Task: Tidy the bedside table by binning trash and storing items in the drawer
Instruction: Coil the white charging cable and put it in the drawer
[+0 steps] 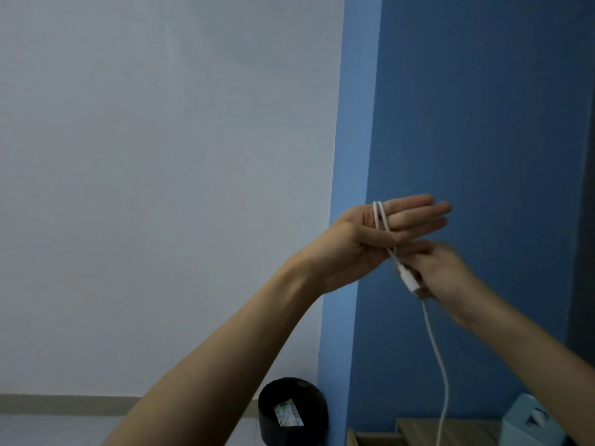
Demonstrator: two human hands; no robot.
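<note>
A white charging cable (435,342) is wound in two loops round the straight fingers of my left hand (363,239), which is held up in front of the blue wall. My right hand (441,278), blurred, grips the cable just under the left palm, near its white plug (409,280). The rest of the cable hangs down to the wooden bedside table (418,432) at the bottom edge. A black bin (291,410) with a scrap of paper inside stands on the floor left of the table.
A light blue tissue box (531,420) sits on the table at the bottom right. A white wall fills the left, a blue wall the right, with a dark edge at the far right.
</note>
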